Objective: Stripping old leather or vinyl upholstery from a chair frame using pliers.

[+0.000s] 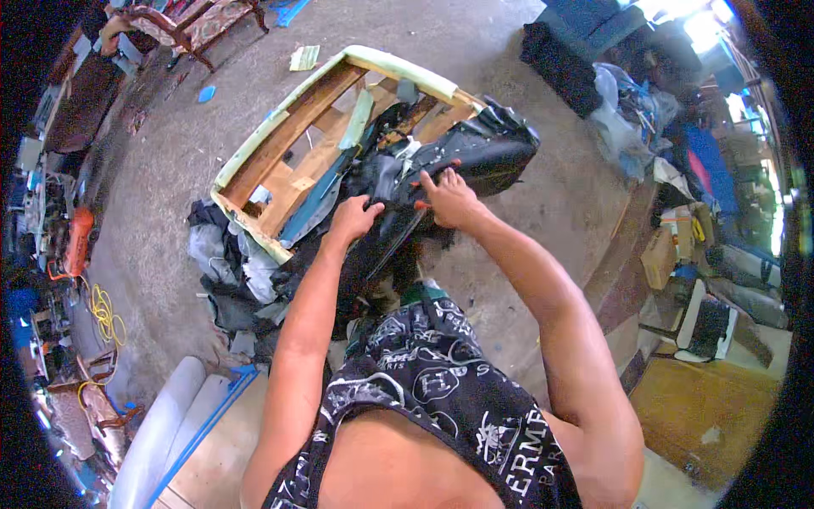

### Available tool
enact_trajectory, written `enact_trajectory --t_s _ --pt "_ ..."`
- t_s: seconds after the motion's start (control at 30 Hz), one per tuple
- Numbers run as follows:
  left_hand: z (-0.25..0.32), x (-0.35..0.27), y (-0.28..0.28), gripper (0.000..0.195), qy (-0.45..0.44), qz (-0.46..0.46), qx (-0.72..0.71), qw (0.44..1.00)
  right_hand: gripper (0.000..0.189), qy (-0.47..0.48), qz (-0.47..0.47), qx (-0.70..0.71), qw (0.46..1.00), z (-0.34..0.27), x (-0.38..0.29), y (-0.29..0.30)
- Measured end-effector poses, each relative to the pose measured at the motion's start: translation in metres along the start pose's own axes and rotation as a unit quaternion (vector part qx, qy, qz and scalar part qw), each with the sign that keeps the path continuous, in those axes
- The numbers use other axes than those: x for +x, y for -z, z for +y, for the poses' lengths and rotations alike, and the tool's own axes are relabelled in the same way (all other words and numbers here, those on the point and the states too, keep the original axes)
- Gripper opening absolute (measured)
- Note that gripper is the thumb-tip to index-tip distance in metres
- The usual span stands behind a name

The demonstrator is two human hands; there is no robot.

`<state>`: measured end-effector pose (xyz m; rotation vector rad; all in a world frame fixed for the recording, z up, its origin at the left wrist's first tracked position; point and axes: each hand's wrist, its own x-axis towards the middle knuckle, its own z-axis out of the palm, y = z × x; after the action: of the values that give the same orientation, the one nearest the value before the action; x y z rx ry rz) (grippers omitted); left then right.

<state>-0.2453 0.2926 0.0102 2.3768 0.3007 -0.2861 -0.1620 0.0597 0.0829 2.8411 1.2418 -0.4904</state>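
Observation:
A wooden furniture frame [273, 172] edged with pale green foam lies tilted before me, its near side covered by black upholstery material [489, 153]. My left hand [356, 219] pinches the dark material at the frame's near edge between thumb and fingers. To its right, my right hand [451, 200] is on the black material beside orange-red tool handles [422, 205]; its index finger points out, and whether it grips a tool is unclear. Torn white padding [407, 153] shows just above the hands. Loose grey and black scraps [254, 267] hang below the frame's left corner.
A carved wooden chair [216, 25] stands at the upper left. Coiled yellow cord [105, 312] lies on the concrete floor at left. Pale rolls [165, 407] are near my left side. Clear plastic [617, 121] and a cardboard box [660, 254] sit at right.

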Motion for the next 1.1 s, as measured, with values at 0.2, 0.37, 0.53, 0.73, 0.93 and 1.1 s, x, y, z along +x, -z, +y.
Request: enact_trajectory --t_s 0.2,0.37,0.53,0.73,0.93,1.1 --pt "-0.001 -0.005 0.025 0.035 0.041 0.005 -0.054 0.998 0.070 0.024 -0.066 -0.033 0.997 0.001 0.042 -0.010" --pt "0.013 -0.013 0.027 0.037 0.075 0.084 -0.111 0.987 0.072 0.049 -0.055 -0.077 0.994 0.017 0.046 -0.004" --pt "-0.020 -0.019 0.020 0.050 -0.025 -0.075 0.007 0.997 0.090 0.059 -0.087 -0.064 0.992 0.001 0.047 0.018" --pt "-0.034 -0.010 0.024 0.024 -0.185 -0.024 0.144 0.972 0.064 0.083 -0.047 -0.083 0.992 -0.014 0.051 0.004" --pt "-0.030 -0.022 0.015 0.027 -0.030 0.002 -0.091 0.995 0.068 0.078 -0.048 -0.102 0.991 -0.027 0.044 0.001" --pt "-0.014 -0.020 0.004 0.033 0.029 0.085 -0.077 0.993 0.067 0.062 -0.023 -0.096 0.993 -0.048 0.037 -0.010"
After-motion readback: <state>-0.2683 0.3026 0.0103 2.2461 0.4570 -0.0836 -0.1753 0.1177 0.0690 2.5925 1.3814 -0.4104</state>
